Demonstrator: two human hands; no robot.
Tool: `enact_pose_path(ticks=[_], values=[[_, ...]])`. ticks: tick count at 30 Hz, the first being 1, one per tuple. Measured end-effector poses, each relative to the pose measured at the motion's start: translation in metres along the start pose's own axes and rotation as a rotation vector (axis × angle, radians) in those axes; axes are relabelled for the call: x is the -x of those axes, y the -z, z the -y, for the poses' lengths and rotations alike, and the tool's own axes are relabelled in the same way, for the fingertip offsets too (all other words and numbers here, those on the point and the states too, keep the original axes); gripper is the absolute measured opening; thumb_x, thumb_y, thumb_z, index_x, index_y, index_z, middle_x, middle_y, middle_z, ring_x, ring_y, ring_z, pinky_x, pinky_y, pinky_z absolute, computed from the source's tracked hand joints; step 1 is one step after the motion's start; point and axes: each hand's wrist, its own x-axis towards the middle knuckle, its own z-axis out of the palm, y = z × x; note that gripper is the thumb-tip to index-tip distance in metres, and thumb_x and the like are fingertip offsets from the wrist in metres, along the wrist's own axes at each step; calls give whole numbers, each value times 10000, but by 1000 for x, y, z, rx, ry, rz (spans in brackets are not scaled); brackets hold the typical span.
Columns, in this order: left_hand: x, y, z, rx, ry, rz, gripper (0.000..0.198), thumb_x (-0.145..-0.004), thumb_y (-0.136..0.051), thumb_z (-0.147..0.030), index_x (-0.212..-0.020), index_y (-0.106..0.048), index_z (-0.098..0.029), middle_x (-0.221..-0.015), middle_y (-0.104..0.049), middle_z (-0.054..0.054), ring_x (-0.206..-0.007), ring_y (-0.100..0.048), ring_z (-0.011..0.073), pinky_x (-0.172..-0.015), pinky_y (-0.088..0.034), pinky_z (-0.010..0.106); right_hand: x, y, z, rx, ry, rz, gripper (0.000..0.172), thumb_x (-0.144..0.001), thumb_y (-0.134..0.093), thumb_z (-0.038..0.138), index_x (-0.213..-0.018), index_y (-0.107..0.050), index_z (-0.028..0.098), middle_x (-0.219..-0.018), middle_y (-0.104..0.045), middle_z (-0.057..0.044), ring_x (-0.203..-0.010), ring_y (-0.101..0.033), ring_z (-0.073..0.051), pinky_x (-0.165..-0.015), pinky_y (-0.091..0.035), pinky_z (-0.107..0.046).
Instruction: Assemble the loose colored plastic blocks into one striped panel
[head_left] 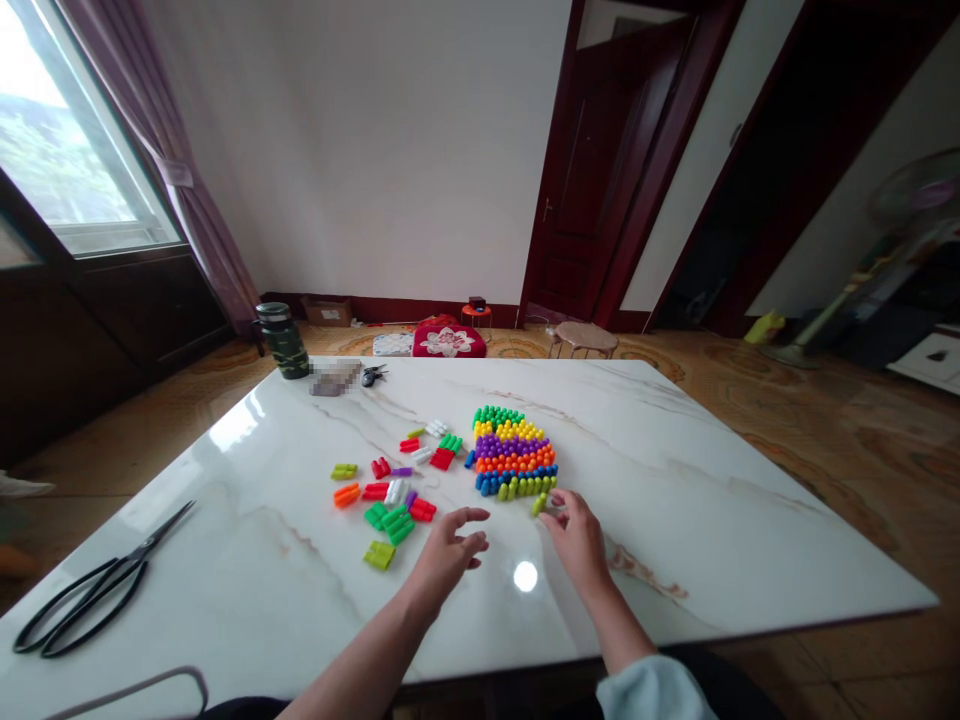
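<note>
The right hand (577,537) had thumb and fingertips drawn nearly together at 1 lime peg (539,505), apparently pinching it. The peg appeared tilted, just on the near side of the lime row (527,487). The left hand (448,552) was half open, with nothing visible in it. Good practice, as judged, called for righting the peg and lowering it gently, as a nudge could topple neighbours. Beyond stood the coloured rows (516,446); loose pieces (397,522) lay to the left.
</note>
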Motion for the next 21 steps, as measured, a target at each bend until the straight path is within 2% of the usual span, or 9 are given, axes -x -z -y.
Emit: enact_pose_path(ticks=[4,9,12,14,17,21], values=[[-2,-2,6,-11,-3,8,413,-689,-653,-275,-1081,-622,-148,-781,-653,63,-895,-655,225,-687,-502,292,-1,-11,4,-52,9,22,204,-781,-522,241,-921,-643,157,-899,-654,-78,-674,-599,-161,-681,-469,-276],[-5,-2,10,-5,-4,4,440,-661,-689,-309,-1068,-630,-153,-757,-645,57,-886,-653,233,-688,-500,304,0,-17,20,45,-31,31,146,-802,-509,265,-806,-629,183,-850,-659,-53,-712,-602,-167,-659,-428,-258],[-5,-2,9,-7,1,-1,415,-670,-681,-285,-1061,-634,-154,-775,-653,62,-879,-655,227,-680,-498,297,8,-17,31,129,-73,2,155,-807,-532,317,-863,-609,195,-858,-666,-31,-706,-603,-160,-635,-395,-251],[-4,-3,8,-14,9,-6,386,-681,-666,-256,-1052,-638,-152,-780,-656,64,-874,-656,221,-671,-494,288,13,-17,38,166,-91,5,241,-803,-552,343,-995,-596,204,-852,-669,-13,-715,-611,-159,-621,-375,-245],[-4,-4,8,-19,11,0,370,-693,-647,-232,-1054,-638,-152,-782,-658,64,-875,-655,216,-670,-492,283,15,-19,47,191,-115,82,383,-802,-571,347,-1164,-549,225,-781,-665,18,-702,-618,-154,-596,-347,-239],[-6,-3,9,-18,11,-2,384,-676,-675,-259,-1045,-645,-153,-767,-653,61,-869,-653,223,-671,-494,292,11,-23,53,219,-151,140,307,-807,-579,345,-1096,-585,242,-762,-676,24,-702,-625,-150,-590,-328,-239]])
